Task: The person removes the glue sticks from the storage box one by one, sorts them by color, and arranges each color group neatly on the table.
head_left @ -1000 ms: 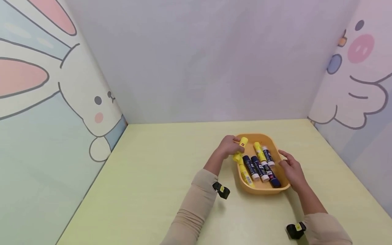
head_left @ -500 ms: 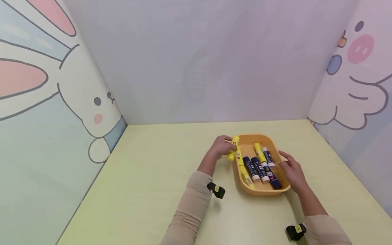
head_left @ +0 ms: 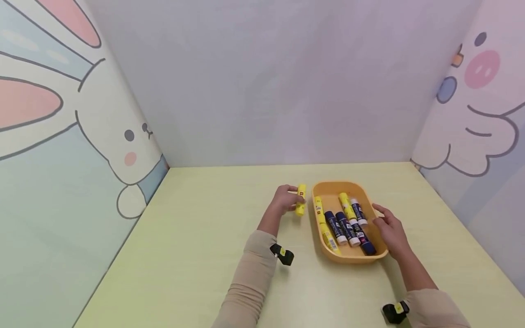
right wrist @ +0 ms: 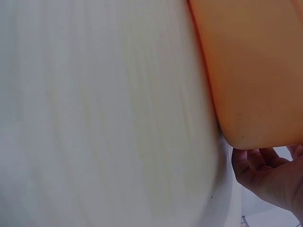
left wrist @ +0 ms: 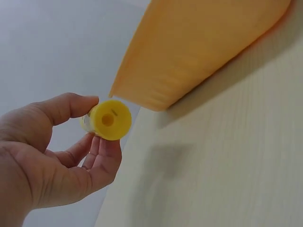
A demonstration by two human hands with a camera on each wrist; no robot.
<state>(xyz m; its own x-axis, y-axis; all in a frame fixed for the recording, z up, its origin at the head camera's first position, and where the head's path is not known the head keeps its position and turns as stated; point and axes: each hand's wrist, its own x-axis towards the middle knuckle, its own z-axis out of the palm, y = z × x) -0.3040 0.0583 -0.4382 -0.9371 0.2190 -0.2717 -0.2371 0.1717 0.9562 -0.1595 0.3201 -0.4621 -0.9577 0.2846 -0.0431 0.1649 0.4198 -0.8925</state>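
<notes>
My left hand (head_left: 284, 199) pinches a yellow glue stick (head_left: 301, 208) between thumb and fingers, just left of an orange plastic basket (head_left: 348, 258). In the left wrist view the round yellow end of that glue stick (left wrist: 113, 120) faces the camera, above the table and apart from the basket wall (left wrist: 189, 52). My right hand (head_left: 393, 230) grips the basket's right side, thumb over the rim and fingers against the outer wall. Inside the basket lie yellow glue sticks (head_left: 347, 206) and several dark blue ones with white ends (head_left: 335, 227).
The basket stands on a pale yellow-green table (head_left: 197, 237). A plain grey wall (head_left: 262, 82) rises behind it. Side panels carry a cartoon rabbit (head_left: 110, 132) and a cartoon pig (head_left: 471, 109). Black wrist cameras (head_left: 282, 254) sit on both sleeves.
My left hand has lifted the yellow glue stick out over the basket's left rim and moved left, clear of it. My right hand has stayed on the basket.
</notes>
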